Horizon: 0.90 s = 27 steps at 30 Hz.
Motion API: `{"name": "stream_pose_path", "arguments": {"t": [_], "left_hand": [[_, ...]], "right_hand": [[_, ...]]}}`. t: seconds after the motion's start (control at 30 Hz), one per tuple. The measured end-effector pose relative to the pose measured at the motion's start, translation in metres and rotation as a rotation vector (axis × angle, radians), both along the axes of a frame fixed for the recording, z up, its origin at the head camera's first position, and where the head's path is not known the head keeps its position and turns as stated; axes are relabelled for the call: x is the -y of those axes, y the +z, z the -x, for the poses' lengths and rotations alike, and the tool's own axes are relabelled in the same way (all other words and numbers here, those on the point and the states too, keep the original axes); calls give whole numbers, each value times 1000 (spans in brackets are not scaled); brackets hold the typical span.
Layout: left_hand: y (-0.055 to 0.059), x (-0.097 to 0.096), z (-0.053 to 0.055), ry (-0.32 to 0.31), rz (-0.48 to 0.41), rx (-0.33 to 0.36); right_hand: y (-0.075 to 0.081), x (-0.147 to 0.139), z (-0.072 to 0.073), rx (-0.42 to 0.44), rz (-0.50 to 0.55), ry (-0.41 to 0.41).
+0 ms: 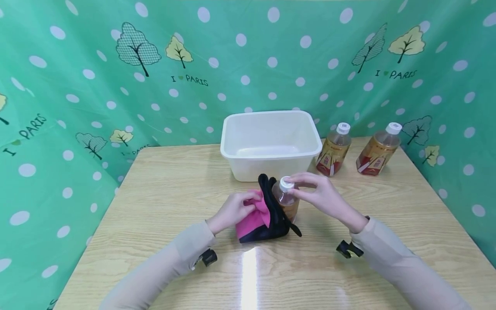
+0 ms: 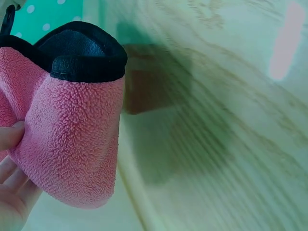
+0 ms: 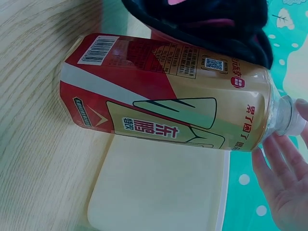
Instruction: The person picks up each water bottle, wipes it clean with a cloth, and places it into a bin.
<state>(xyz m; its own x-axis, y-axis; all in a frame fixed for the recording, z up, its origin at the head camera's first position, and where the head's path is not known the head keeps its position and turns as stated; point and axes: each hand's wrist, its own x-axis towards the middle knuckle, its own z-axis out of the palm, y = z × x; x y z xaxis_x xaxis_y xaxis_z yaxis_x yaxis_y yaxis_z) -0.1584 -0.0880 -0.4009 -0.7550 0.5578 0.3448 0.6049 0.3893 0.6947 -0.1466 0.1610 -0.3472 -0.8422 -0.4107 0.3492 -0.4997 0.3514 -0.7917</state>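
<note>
On the wooden table, the left hand pinches the pink side of a fleecy pouch with black trim. Just to the pouch's right is a bottle, its white cap held between the thumb and fingers of the right hand. Behind them sits a white tub; to its right stand two more capped bottles, before a green dotted cloth.

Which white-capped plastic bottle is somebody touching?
The bottle beside the fuzzy pink-and-black pouch; the right hand pinches its cap. The other two bottles stand untouched.
</note>
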Motion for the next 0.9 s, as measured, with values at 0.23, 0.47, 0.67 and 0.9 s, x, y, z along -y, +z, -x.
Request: {"name": "stream_pose_path", "arguments": {"t": [0.23, 0.47, 0.67, 0.9], "left_hand": [[11, -1, -2, -2, -36, -50], [11, -2, -2, 5, -41, -66], [8, -4, -2, 11, -52, -63], [3, -5, -2, 28, -62, -7]], "right_hand": [[0, 0, 0, 8, -4, -5], [-1, 0, 1, -11, 8, -1], [-1, 1, 1, -18, 7, -8], [-1, 1, 0, -19, 15, -5]]}}
